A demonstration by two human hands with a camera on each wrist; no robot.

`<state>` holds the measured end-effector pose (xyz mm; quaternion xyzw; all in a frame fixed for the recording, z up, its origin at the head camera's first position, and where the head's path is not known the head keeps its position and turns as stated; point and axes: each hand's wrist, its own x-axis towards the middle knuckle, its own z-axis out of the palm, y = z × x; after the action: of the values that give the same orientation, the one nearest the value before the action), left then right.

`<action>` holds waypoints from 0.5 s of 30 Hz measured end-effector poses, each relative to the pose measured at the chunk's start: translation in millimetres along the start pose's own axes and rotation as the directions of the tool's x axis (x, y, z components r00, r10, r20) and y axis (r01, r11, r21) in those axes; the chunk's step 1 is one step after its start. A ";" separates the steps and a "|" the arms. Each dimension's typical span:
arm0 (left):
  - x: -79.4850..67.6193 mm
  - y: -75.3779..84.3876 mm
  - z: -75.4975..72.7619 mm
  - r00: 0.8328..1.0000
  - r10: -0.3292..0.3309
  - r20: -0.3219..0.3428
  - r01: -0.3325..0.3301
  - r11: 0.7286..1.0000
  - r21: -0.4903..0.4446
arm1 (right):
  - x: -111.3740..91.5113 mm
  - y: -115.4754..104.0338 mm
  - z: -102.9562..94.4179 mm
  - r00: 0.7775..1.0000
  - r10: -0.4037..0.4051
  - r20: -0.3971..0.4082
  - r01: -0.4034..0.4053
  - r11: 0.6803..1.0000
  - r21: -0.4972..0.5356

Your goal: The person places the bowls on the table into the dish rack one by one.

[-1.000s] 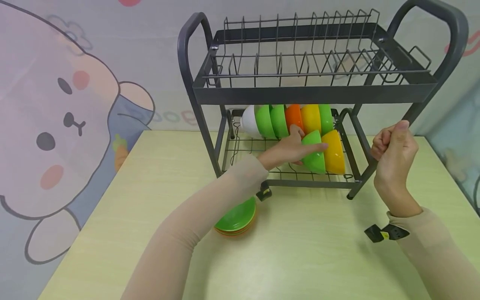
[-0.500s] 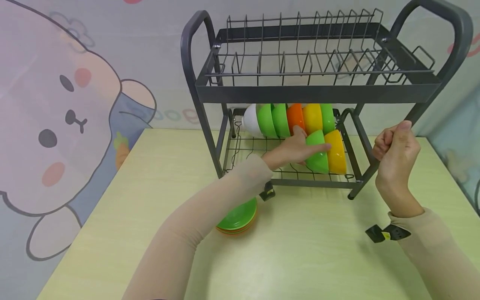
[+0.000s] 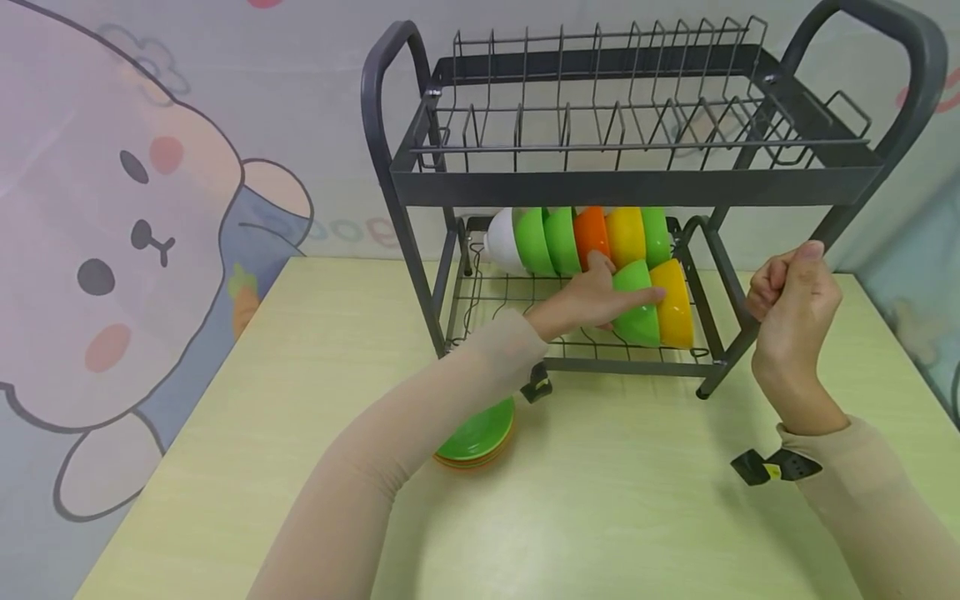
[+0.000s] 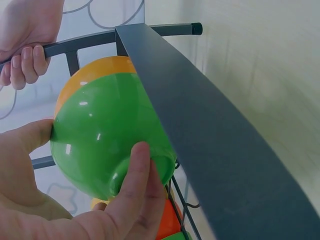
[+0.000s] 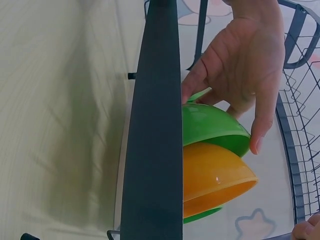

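Observation:
In the head view my left hand (image 3: 581, 302) holds a green bowl (image 3: 636, 317) on the lower tier of a dark dish rack (image 3: 637, 188). The left wrist view shows the thumb on that green bowl's (image 4: 95, 135) side and the fingers at its foot. The bowl stands on edge, nested against a yellow bowl (image 3: 677, 310) to its right. My right hand (image 3: 797, 312) grips the rack's right front leg; its curled fingers (image 4: 31, 64) show around the bar in the left wrist view.
Behind, a row of bowls on edge fills the lower tier's back: white (image 3: 502, 243), green, orange (image 3: 591, 233) and yellow. A stack of small dishes (image 3: 480, 433), green on top, sits on the table (image 3: 600, 517) under my left forearm. The rack's upper wire tier overhangs my left hand.
The head view has shifted slightly since a second ago. Both hands keep their places at the rack, and the bowls show no clear movement.

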<state>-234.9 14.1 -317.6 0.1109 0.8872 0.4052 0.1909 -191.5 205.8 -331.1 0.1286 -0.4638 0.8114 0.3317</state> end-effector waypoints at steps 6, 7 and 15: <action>-1.7 -0.4 -1.8 1.000 0.009 0.016 -0.009 1.000 0.006 | 0.0 0.4 -0.5 1.000 -0.016 0.010 0.016 1.000 -0.002; -1.9 -0.4 -2.0 1.000 0.009 0.017 -0.009 1.000 0.006 | 0.1 0.5 -0.5 1.000 -0.016 0.011 0.016 1.000 0.000; -1.9 0.2 -1.7 1.000 0.019 0.009 -0.019 1.000 0.000 | -0.5 0.4 -0.4 1.000 -0.013 0.017 0.013 1.000 0.003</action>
<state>-233.9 12.5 -316.0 0.1212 0.8853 0.4063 0.1909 -191.3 205.7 -331.9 0.1389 -0.4643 0.8089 0.3329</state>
